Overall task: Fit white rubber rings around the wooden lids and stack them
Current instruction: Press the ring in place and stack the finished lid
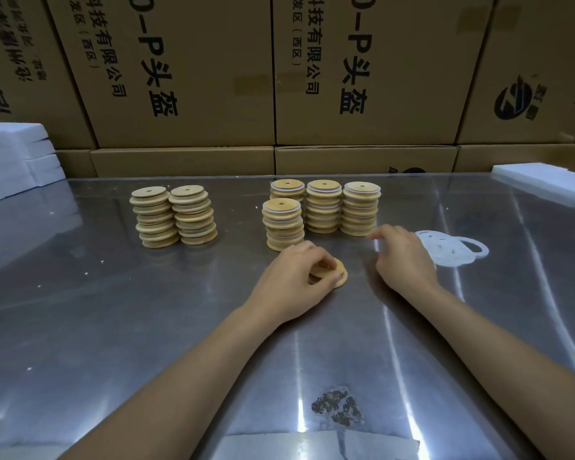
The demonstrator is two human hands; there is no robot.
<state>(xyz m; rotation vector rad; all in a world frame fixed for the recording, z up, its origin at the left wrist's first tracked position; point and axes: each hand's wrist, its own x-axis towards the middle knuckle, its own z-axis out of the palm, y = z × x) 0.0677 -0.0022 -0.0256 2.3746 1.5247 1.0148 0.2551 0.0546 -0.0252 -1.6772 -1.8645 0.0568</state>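
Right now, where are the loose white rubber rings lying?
In the head view, the white rubber rings lie in a small heap on the metal table, on the right side, just beyond the right hand and right of the ringed lid stacks.

A shiny metal worktop [120, 310] carries a dark crumbly patch [337, 406] near its front edge. White foam sheets lie stacked at the left [10, 157] and right [545, 180]. Printed cardboard boxes [196, 71] stand stacked behind.

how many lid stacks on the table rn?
6. Two bare-wood stacks on the left; four ringed stacks at center: one in front, three behind.
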